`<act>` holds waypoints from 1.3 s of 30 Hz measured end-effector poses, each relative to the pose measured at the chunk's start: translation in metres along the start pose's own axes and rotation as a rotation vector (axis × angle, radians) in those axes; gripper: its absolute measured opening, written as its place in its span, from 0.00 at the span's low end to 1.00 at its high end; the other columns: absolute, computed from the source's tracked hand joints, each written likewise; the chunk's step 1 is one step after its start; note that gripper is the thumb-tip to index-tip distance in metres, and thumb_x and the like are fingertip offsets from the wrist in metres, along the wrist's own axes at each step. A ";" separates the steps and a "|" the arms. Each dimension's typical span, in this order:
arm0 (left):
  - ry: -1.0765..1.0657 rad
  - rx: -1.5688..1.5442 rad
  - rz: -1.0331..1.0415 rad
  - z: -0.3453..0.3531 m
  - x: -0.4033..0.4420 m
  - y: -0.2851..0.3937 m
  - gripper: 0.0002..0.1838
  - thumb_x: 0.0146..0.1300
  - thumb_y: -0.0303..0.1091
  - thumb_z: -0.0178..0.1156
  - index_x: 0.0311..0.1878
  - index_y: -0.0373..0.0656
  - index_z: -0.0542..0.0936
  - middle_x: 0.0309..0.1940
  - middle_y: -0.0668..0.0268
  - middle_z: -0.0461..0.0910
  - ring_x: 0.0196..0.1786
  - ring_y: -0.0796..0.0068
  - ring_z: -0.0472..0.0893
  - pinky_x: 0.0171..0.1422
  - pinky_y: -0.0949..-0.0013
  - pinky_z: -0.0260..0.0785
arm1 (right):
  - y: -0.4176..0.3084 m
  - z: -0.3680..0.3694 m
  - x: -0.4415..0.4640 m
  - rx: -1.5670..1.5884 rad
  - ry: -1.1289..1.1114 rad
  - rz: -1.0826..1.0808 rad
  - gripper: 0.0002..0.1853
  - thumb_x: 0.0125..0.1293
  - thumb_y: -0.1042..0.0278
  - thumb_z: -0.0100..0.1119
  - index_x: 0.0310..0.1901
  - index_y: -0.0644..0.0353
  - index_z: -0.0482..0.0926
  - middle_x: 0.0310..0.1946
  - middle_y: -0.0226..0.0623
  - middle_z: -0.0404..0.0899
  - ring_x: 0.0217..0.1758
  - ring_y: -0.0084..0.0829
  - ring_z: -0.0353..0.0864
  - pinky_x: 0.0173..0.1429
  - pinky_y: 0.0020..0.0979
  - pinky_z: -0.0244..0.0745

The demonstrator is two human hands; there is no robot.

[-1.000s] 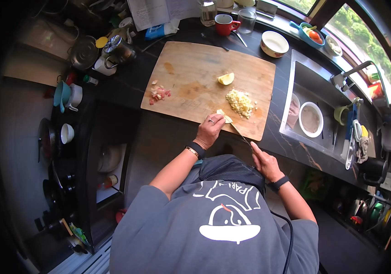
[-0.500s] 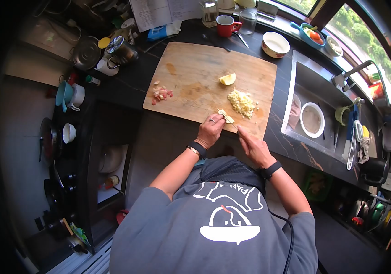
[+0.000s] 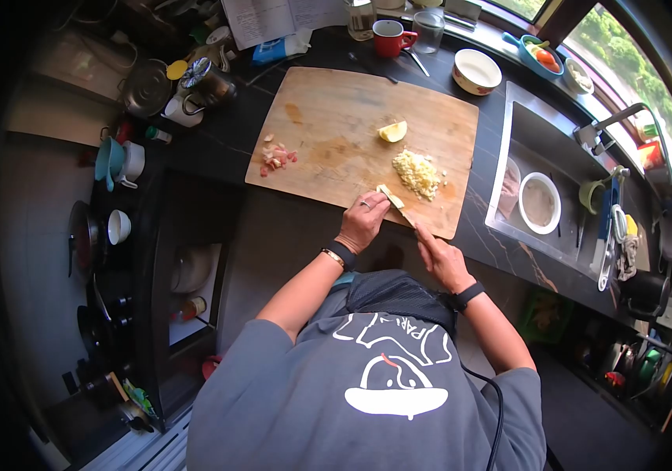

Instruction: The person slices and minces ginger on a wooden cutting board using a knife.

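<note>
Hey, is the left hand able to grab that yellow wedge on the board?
Probably yes, if it lets go: the left hand is holding a pale piece, but the board between it and the wedge looks free, with the chopped pile off to the right.

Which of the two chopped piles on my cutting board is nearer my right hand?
The pale yellow pile, on the board's right side. The pink pile lies near the left edge, farther from your right hand.

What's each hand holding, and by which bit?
Right hand: thin metal knife, by its near end. Left hand: pale yellow cut piece, by its left side.
</note>
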State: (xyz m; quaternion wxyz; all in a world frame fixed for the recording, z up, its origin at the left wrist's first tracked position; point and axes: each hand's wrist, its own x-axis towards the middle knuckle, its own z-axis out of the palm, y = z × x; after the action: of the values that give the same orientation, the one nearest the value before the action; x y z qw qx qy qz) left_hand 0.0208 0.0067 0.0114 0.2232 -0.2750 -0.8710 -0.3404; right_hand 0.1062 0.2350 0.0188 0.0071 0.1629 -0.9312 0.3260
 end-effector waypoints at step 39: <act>-0.019 0.005 0.048 -0.002 -0.002 -0.004 0.09 0.56 0.23 0.68 0.41 0.41 0.84 0.41 0.64 0.83 0.47 0.60 0.82 0.51 0.62 0.78 | -0.001 -0.025 -0.048 0.061 -0.042 0.081 0.30 0.70 0.68 0.58 0.73 0.44 0.66 0.27 0.46 0.81 0.30 0.50 0.83 0.36 0.46 0.79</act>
State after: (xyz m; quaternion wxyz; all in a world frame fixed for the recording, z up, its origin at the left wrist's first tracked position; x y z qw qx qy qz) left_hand 0.0197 0.0024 0.0094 0.2236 -0.2985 -0.8672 -0.3299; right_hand 0.1498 0.2643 0.0335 -0.0304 0.1321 -0.9266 0.3508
